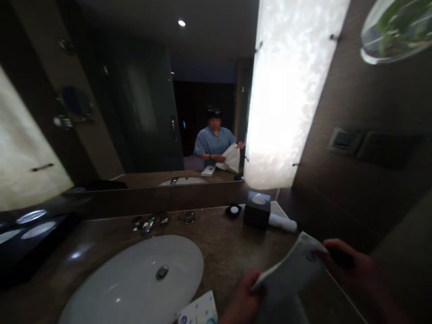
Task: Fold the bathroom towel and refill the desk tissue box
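A white hand towel (290, 279) with a small dark mark near its upper right corner hangs between my two hands over the right part of the counter. My left hand (245, 294) is closed on its left edge, at the bottom of the view. At the right, my right hand (354, 265) pinches the towel's other side, close to the mark. The lower part of the towel runs out of the frame. Left of my left hand, a white packet with blue print (200, 310) lies at the basin's edge, partly cut off.
An oval white basin (135, 279) with a chrome tap (148, 224) is set in the brown counter (222, 252). Along the back are a small black dish (233, 210), a tissue box (257, 216) and a rolled white cloth (282, 222). A black tray (40, 252) stands left.
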`<action>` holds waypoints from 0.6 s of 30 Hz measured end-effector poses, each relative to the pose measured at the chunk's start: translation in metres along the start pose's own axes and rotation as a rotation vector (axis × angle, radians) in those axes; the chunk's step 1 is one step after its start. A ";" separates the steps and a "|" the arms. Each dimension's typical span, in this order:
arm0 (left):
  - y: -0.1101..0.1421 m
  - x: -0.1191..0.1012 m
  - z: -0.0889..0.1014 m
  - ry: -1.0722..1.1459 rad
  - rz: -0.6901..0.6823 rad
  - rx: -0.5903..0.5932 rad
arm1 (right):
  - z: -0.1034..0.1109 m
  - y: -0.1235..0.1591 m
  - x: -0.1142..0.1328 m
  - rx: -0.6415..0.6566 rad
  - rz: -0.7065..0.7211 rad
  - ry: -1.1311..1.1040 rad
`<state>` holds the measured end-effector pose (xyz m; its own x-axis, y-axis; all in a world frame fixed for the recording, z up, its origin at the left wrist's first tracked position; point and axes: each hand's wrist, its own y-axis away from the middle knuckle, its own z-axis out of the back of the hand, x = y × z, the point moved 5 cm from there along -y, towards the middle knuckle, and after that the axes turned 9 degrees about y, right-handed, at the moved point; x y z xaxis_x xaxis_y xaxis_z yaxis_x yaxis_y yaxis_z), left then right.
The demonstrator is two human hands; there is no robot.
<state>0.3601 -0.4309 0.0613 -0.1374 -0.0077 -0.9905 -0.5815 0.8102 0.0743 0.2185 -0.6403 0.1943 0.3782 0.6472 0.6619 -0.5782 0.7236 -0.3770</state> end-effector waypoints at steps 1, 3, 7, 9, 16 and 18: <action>0.006 -0.020 0.011 -0.063 -0.015 -0.002 | 0.013 0.006 0.009 -0.019 -0.003 -0.009; 0.018 -0.060 0.037 -0.218 -0.055 -0.006 | 0.029 0.022 0.021 0.005 -0.038 -0.083; 0.028 -0.109 0.078 -0.491 -0.081 0.022 | 0.046 0.034 0.017 0.005 -0.163 -0.228; 0.013 -0.112 0.090 -0.488 -0.054 -0.023 | 0.044 0.017 0.006 0.002 -0.141 -0.212; -0.114 -0.014 0.119 -0.695 0.084 -0.212 | -0.064 -0.058 -0.110 0.187 -0.141 0.118; -0.130 0.024 0.134 -0.742 0.164 -0.289 | -0.087 -0.039 -0.155 0.229 -0.200 0.202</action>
<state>0.5396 -0.4580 0.0124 0.2697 0.5707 -0.7756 -0.7980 0.5832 0.1517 0.2454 -0.7478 0.0498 0.6220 0.5490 0.5584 -0.6165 0.7829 -0.0830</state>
